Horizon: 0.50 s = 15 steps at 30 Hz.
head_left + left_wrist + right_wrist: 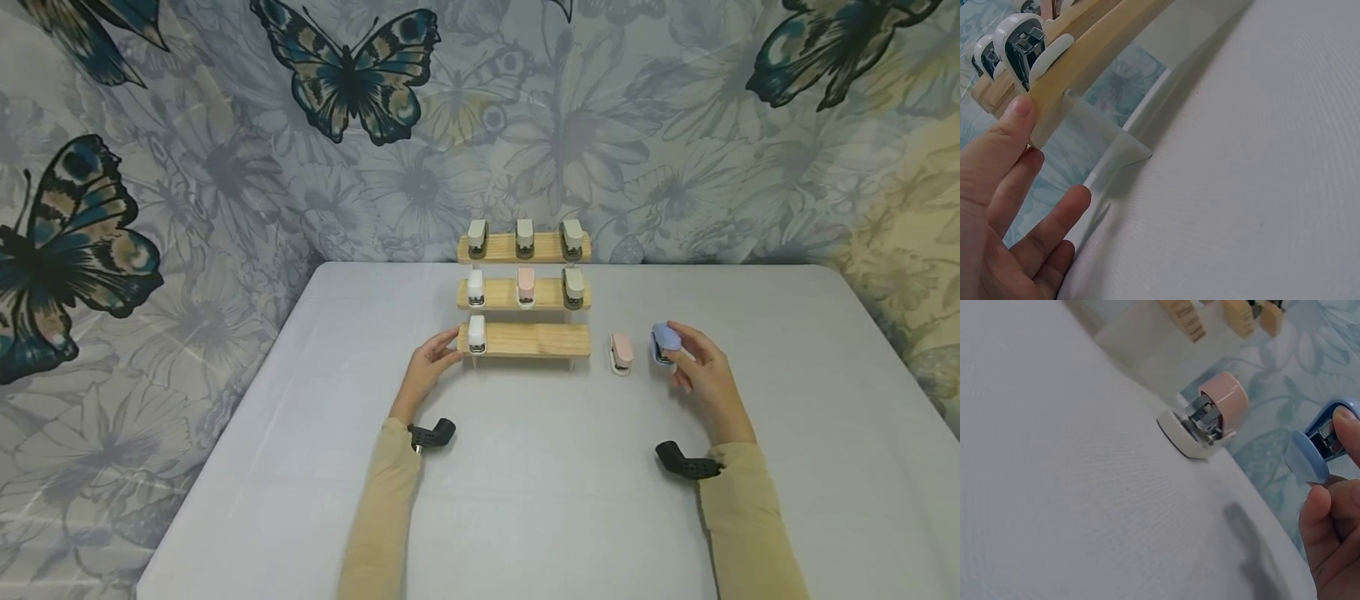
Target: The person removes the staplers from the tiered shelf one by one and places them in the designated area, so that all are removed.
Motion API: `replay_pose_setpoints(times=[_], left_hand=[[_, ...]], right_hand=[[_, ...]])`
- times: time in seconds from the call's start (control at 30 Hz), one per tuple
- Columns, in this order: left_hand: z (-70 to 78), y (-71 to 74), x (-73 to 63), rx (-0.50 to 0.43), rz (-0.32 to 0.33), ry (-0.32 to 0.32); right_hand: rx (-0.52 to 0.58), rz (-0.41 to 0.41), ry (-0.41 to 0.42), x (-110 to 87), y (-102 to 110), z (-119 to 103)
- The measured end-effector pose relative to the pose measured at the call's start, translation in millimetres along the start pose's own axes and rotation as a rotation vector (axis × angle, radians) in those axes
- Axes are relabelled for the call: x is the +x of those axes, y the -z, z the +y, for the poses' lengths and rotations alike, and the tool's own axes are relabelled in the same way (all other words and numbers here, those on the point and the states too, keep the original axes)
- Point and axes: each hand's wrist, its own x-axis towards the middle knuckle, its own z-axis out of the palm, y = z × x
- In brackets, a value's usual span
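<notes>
A three-step wooden rack [525, 340] stands at the middle of the table and carries several small staplers. My left hand [433, 360] rests with straight fingers against the left end of the rack's lowest step [1079, 69], beside a white stapler [477, 334] [1019, 44]. My right hand [701, 371] pinches a blue stapler [665, 340] [1316, 450] just above the table, right of the rack. A pink stapler [620, 352] [1213, 412] lies on the table between the rack and the blue one.
The table [525, 467] wears a white cloth. A butterfly-print curtain [345, 75] hangs behind it and along both sides. Black wrist camera mounts [433, 434] sit on both forearms.
</notes>
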Motion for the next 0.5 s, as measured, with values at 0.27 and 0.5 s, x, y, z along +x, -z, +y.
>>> replay_pose_setpoints(times=[0.27,0.5], left_hand=[[-0.7,-0.7,-0.4,0.006,-0.004,0.006],[1.4,-0.1,-0.1,0.007,-0.007,0.004]], right_hand=[[0.024,-0.051,-0.001,-2.4,6.1,0.1],[-0.013,-0.069,-0.010,-4.1,9.4,-1.0]])
